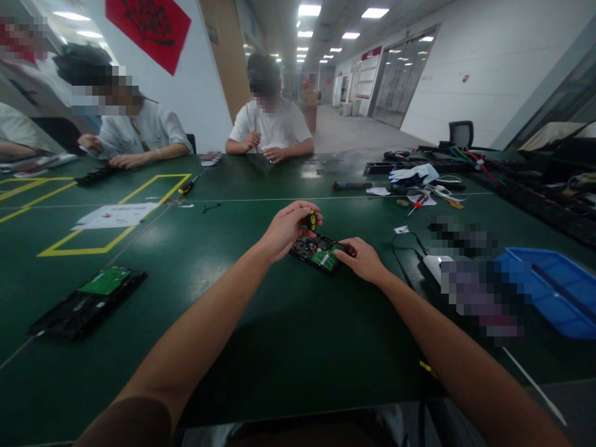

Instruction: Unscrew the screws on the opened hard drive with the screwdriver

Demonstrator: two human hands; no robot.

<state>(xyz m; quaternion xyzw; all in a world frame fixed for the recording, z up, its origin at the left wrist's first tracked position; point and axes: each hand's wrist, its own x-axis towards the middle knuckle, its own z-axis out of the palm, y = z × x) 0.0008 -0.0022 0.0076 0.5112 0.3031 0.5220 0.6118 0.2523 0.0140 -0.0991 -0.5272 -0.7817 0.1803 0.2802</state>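
Note:
A black hard drive with a green circuit board facing up lies on the green table in front of me. My left hand is closed around a small screwdriver with a yellow and black handle, held upright over the drive's far edge. My right hand pinches the drive's right end, fingers pressed on its edge.
A second drive lies at the near left. A blue tray stands at the right, with a white device and black cable beside it. Tools and cloths clutter the far right. Two people sit across the table; yellow tape marks the left.

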